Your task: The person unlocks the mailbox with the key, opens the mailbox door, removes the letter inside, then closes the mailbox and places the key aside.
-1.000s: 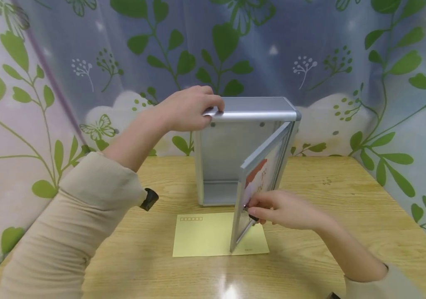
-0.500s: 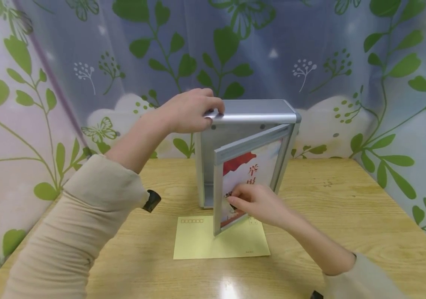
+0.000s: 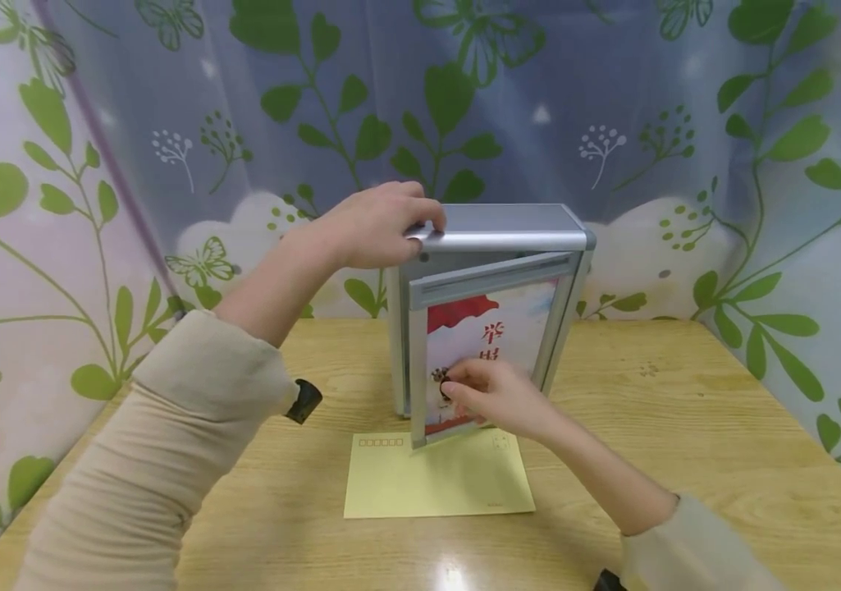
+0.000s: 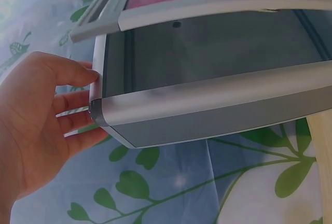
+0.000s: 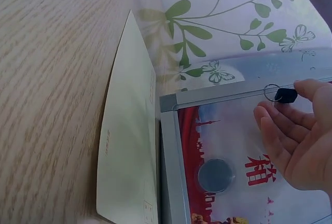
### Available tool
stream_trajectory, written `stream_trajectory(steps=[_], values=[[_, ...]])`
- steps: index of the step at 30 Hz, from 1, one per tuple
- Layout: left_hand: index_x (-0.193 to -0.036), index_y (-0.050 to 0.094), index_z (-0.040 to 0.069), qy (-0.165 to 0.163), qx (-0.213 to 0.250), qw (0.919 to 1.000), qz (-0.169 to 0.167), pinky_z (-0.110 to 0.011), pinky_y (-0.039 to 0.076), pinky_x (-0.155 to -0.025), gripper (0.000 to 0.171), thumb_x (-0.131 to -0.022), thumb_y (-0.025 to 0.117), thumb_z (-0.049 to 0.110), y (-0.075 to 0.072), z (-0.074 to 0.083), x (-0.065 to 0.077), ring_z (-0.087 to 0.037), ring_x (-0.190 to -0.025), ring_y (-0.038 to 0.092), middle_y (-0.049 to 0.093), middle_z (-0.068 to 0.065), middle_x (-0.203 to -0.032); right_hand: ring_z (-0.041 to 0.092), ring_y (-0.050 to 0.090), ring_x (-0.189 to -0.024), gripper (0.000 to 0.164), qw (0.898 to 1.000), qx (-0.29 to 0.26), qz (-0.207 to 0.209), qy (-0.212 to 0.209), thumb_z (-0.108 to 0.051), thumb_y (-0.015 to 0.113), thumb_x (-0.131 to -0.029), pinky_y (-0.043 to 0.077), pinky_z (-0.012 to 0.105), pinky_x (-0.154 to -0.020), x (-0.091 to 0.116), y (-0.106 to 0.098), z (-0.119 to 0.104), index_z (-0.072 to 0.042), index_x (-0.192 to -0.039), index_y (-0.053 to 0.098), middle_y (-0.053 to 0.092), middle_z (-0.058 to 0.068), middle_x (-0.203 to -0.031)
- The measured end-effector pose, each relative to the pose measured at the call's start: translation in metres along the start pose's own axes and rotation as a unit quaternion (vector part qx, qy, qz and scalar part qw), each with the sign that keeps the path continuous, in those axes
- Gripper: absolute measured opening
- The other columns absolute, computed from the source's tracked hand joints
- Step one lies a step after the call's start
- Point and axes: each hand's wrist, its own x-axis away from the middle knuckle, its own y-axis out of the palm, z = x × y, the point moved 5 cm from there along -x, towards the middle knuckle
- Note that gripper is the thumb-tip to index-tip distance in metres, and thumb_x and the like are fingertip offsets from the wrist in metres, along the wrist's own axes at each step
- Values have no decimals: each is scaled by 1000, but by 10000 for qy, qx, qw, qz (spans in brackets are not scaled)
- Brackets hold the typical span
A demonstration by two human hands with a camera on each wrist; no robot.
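Note:
A silver metal box (image 3: 509, 217) stands upright on the table, its hinged front door (image 3: 418, 369) partly ajar and swung out from the right side. The door carries a poster (image 3: 531, 320) with red characters. My left hand (image 3: 385, 226) grips the box's top left corner, thumb in front and fingers behind, as the left wrist view shows. My right hand (image 3: 501, 398) pinches a black-headed key (image 5: 286, 95) with a ring, at the lock near the door's free edge. The key's blade is hidden. On the table before the box lies a yellow envelope (image 3: 435, 484), partly under the door.
The wooden table (image 3: 656, 443) extends on both sides of the box. A patterned curtain (image 3: 509, 107) hangs close behind it. In the left wrist view, the hollow inside of the box (image 4: 218, 47) shows through the gap.
My right hand has swung the door leftward towards the box, from wide out to a narrow gap, still pinching the key. My left hand has kept its hold on the top corner.

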Motion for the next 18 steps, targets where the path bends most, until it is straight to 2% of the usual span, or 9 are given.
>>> stream_trajectory(steps=[5, 11, 18], values=[[-117, 59, 16, 21, 13, 10000, 4, -35, 38, -80, 32, -88, 46, 9, 0, 0, 1, -21, -92, 44, 50, -4, -102, 33, 60, -75, 32, 10000, -59, -10, 77, -27, 55, -94, 52, 36, -60, -6, 1, 0, -1, -112, 60, 64, 8, -84], [-117, 59, 16, -6, 28, 10000, 2, -36, 39, -82, 33, -89, 45, 10, -1, 0, 1, -21, -94, 44, 50, -4, -104, 33, 60, -71, 27, 9999, 67, 127, 55, -25, 55, -94, 51, 42, -59, -14, 1, -3, -2, -107, 62, 64, 11, -83], [-117, 59, 16, 27, 0, 10000, 35, -36, 38, -83, 33, -88, 45, 10, 0, 0, 0, -21, -94, 44, 50, -4, -104, 25, 63, -69, 24, 9975, 576, 409, 16, -27, 55, -94, 47, 31, -54, -21, 1, -5, -6, -101, 63, 66, 7, -83]])
